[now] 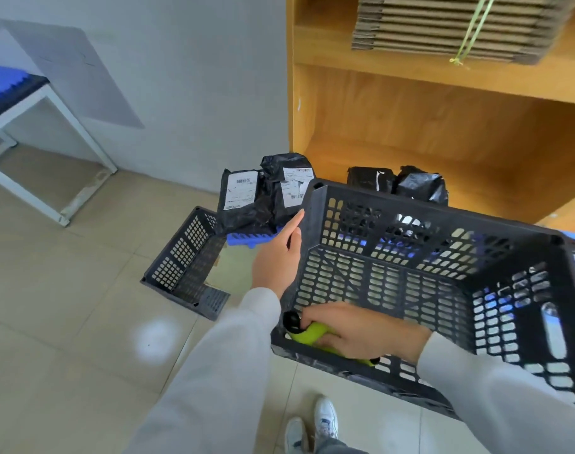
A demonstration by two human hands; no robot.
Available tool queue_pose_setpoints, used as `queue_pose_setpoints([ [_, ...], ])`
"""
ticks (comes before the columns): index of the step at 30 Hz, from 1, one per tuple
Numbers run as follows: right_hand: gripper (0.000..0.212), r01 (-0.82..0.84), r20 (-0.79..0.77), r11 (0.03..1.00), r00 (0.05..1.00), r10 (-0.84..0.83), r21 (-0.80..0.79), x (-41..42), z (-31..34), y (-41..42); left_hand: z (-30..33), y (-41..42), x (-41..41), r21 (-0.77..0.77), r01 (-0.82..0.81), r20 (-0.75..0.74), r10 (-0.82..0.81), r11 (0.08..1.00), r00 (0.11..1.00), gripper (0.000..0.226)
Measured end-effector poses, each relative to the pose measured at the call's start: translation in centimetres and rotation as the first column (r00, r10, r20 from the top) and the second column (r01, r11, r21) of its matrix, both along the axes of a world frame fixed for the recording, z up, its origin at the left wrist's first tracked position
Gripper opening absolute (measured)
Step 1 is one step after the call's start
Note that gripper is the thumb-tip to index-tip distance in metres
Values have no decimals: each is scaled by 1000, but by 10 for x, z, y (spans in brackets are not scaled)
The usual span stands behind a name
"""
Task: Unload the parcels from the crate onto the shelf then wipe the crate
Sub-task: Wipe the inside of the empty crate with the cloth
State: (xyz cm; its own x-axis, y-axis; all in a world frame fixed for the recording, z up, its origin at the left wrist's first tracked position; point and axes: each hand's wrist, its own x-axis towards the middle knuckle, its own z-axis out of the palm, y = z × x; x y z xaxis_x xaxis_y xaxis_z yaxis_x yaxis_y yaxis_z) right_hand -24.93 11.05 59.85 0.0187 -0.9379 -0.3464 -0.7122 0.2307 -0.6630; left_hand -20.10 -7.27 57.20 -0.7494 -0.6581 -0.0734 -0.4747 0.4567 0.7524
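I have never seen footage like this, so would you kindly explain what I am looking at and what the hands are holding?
This is one picture from a camera worn on a person's head, looking down at their own hands. The left hand steadies the outside wall of a tilted black crate, which looks emptied. The right hand reaches inside, gripping a yellow-green tool, perhaps for cleaning. Black parcels lie on the wooden shelf; more parcels and a second crate sit on the floor.
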Motion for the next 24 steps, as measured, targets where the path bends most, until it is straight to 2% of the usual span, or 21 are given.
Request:
queue_pose_setpoints([
  [3, 27, 42, 37, 999, 998, -41, -19, -4, 14, 10, -5, -2, -2, -12, 8, -7, -9, 1000, 1000, 40],
  [9, 39, 0, 82, 995, 997, -8, 95, -20, 10, 21, -6, -2, -2, -6, 15, -14, -15, 1000, 1000, 40],
  [14, 42, -8, -5, 984, 1000, 10, 176, -21, -32, 9, -10, -4, -3, -32, 10, -20, -11, 999, 1000, 40],
  [24, 48, -147, 6, 924, 988, 155, 353, -30, -112, -16, -10, -4, -4, -67, 1, -18, -2, 998, 1000, 41],
])
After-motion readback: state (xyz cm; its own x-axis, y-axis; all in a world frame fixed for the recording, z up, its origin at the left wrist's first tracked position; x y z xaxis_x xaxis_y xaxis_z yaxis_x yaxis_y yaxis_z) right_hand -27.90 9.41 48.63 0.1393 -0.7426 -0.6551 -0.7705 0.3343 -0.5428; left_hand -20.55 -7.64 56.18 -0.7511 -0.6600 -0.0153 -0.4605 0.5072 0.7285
